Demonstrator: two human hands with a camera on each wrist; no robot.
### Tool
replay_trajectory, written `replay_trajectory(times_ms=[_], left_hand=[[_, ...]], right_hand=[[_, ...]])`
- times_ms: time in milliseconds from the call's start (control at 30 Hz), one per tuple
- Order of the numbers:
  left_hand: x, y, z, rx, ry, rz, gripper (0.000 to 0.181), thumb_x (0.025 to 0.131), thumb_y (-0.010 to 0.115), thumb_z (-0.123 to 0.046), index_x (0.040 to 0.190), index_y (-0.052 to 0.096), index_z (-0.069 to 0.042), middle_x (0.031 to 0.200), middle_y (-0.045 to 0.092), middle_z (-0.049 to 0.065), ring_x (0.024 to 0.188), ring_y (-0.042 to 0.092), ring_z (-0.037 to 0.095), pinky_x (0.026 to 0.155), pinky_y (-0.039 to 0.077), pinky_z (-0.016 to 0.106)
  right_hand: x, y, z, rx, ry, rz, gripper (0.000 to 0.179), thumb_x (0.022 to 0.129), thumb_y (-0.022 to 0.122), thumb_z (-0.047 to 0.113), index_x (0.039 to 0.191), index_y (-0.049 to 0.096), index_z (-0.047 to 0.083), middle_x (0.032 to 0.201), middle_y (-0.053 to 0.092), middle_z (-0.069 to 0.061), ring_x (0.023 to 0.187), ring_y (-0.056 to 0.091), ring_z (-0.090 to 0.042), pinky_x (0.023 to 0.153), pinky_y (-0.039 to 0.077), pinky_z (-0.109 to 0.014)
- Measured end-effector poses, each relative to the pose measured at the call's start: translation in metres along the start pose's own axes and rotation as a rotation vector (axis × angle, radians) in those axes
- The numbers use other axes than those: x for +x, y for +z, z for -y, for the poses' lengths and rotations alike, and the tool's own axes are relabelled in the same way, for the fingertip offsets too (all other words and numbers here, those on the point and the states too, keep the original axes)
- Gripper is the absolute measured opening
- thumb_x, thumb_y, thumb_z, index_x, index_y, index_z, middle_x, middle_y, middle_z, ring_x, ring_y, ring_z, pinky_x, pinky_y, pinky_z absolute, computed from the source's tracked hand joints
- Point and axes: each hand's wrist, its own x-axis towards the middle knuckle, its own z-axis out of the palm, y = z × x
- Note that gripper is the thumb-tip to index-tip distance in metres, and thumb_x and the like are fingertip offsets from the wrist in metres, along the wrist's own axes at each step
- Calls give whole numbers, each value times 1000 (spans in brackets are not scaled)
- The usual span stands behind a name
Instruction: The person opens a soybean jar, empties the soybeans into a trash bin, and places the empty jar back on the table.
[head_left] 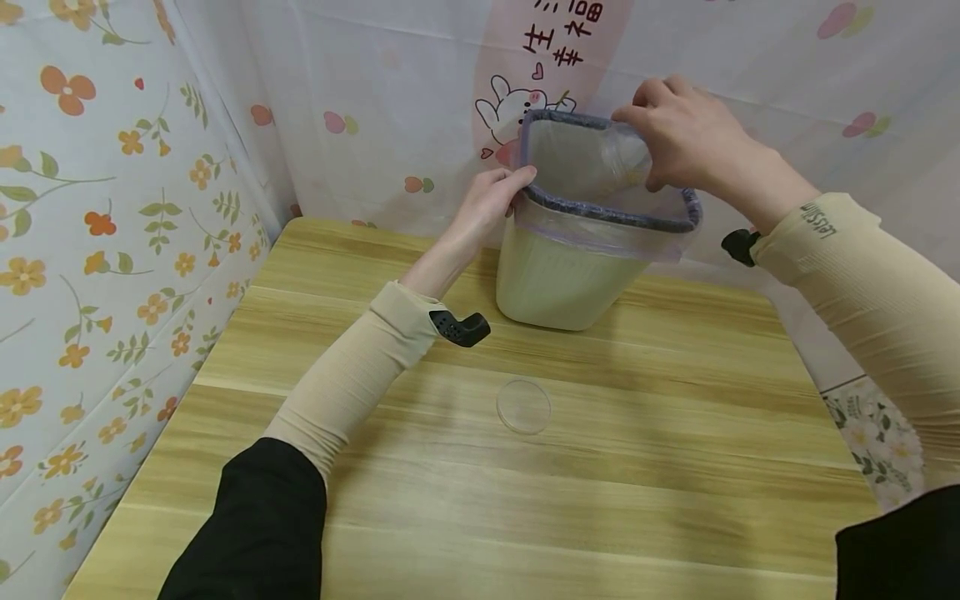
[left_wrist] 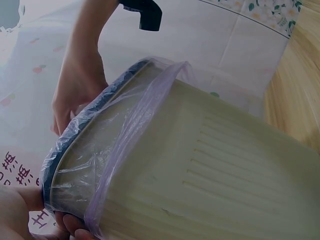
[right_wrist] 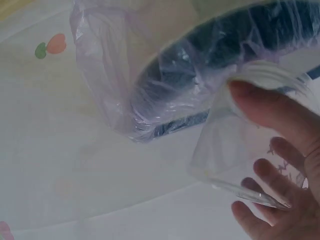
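A cream trash bin (head_left: 562,279) with a dark blue rim stands tilted on the table, lined with a translucent lavender bag (left_wrist: 125,135) folded over its rim. My left hand (head_left: 491,200) pinches the rim at its left corner, thumb on top and fingers beneath. Over the bin's mouth, my right hand (head_left: 686,137) holds a clear plastic jar (right_wrist: 225,145) between thumb and fingers. The jar is tipped, its ringed neck towards the bin's opening. A clear round lid (head_left: 523,407) lies flat on the table in front of the bin.
The wood-grain table (head_left: 450,517) reaches back to a white printed curtain (head_left: 397,100) behind the bin. Another curtain with orange flowers (head_left: 71,90) hangs along the left side. Black wrist devices (head_left: 461,329) sit on both sleeves.
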Motion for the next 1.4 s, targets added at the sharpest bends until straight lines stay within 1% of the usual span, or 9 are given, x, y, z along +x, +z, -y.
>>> replay_trajectory(times_ms=[100, 200, 400, 467, 667, 733, 933, 1200, 1400], left_hand=[[-1, 1, 0, 1, -4, 1, 39, 103, 59, -32, 71, 48, -13, 69, 44, -2, 73, 45, 16, 73, 37, 22], [-1, 2, -1, 1, -8, 1, 39, 103, 59, -32, 71, 48, -13, 69, 44, -3, 71, 44, 14, 71, 37, 21], [-2, 4, -1, 12, -16, 3, 39, 103, 59, -33, 71, 49, -13, 68, 44, -3, 71, 45, 14, 72, 37, 21], [-2, 5, -2, 18, -17, 5, 40, 103, 59, -34, 71, 48, -14, 68, 43, -3, 72, 44, 15, 73, 37, 22], [-1, 7, -6, 44, -15, 7, 41, 103, 59, -35, 70, 46, -14, 68, 42, -1, 73, 44, 16, 74, 37, 23], [-1, 8, -7, 46, -12, 8, 41, 103, 59, -35, 71, 46, -13, 68, 42, -1, 72, 44, 16, 74, 37, 23], [-2, 9, -7, 39, -16, 11, 40, 104, 58, -33, 71, 47, -13, 69, 43, -1, 73, 44, 15, 74, 37, 22], [-2, 9, -5, -5, -38, 11, 40, 105, 57, -33, 71, 48, -13, 73, 48, -4, 74, 46, 12, 72, 41, 20], [0, 4, -4, -47, -32, -1, 39, 105, 57, -31, 72, 50, -13, 73, 47, -3, 74, 46, 12, 79, 42, 25]], right_hand=[[-2, 3, 0, -57, -75, -73, 83, 66, 87, -8, 141, 51, -3, 137, 46, -34, 129, 40, -58, 108, 37, -73], [-3, 4, 0, -93, -125, -120, 78, 67, 83, -14, 139, 53, -2, 136, 49, -32, 130, 42, -57, 109, 37, -72], [-7, 4, 1, -103, -158, -175, 74, 71, 80, -16, 139, 54, -2, 135, 51, -32, 131, 43, -56, 109, 38, -72], [-9, 2, 0, -61, -130, -152, 78, 71, 82, -14, 142, 51, -2, 138, 49, -33, 131, 41, -56, 109, 37, -72], [-16, -3, -4, -56, -84, -74, 86, 68, 87, -6, 145, 48, -3, 139, 47, -34, 130, 40, -58, 108, 36, -73], [-17, -5, -6, -50, -71, -84, 90, 67, 90, -3, 146, 48, -3, 141, 46, -34, 132, 39, -57, 108, 36, -73], [-21, -9, -14, 3, 7, -81, 91, 70, 87, -1, 150, 44, -2, 143, 43, -35, 133, 36, -57, 111, 33, -71], [-27, -9, -17, 145, 119, -76, 96, 77, 87, 10, 157, 35, 2, 149, 37, -34, 133, 35, -56, 105, 35, -73], [-33, -14, -17, 285, 243, -133, 97, 81, 86, 20, 160, 30, 6, 155, 33, -31, 135, 36, -53, 106, 35, -71]])
